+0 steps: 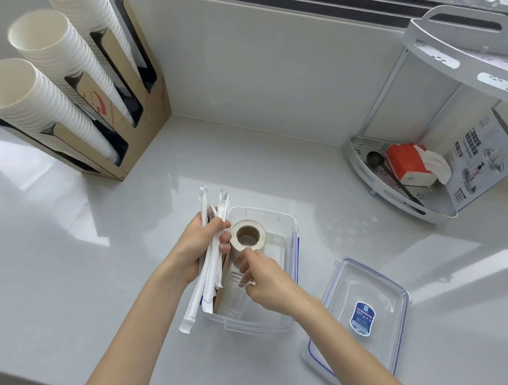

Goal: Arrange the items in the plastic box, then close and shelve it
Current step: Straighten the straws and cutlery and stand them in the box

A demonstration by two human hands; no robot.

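Presently we are mid-arranging: left hand (193, 245) clamps wrapped straws (208, 268) at the plastic box (291, 245) left wall; right hand (264, 278) pinches the tape roll (248, 235) inside — lid (362, 314) right of box, awaiting closure.

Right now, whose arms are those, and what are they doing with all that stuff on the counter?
Those arms belong to a person wearing a camera on their head, so you see what they see, looking down. The left hand grips a bunch of paper-wrapped sticks, maybe straws; I can't tell for sure. The right hand reaches into a clear plastic box, its fingers touching a roll of tape that sits in it. The box's lid lies off to the right on the grey counter. At the back left, paper cups stick out of a cardboard holder. On the right stands a white corner rack with a red tissue pack.
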